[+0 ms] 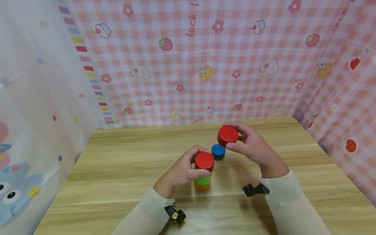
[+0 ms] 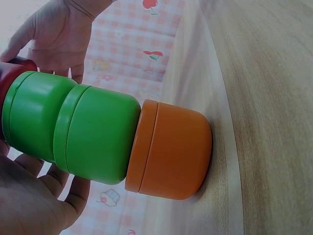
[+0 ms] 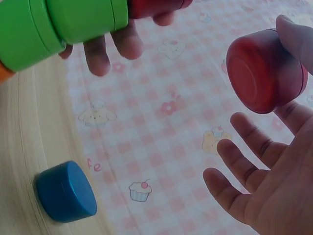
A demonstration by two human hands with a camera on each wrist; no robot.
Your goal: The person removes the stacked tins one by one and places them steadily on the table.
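Observation:
A stack of small round lidded tins stands upright on the wooden table (image 1: 123, 169): an orange tin (image 2: 171, 151) at the bottom, two green tins (image 2: 100, 134) above it, a red tin (image 1: 204, 160) on top. My left hand (image 1: 186, 168) grips the stack near its top, thumb and fingers around the red tin. Held in the air to the right, above stack height, is a second red tin (image 1: 227, 134), pinched between the thumb and fingers of my right hand (image 1: 251, 147). In the right wrist view, the other right fingers are spread below that tin.
A blue tin (image 1: 218, 151) sits on the table behind the stack, slightly right, just below the raised red tin in the head view. Pink checked cloth (image 1: 188, 65) hangs along the table's back edge, and a pale cloth (image 1: 35, 98) hangs on the left.

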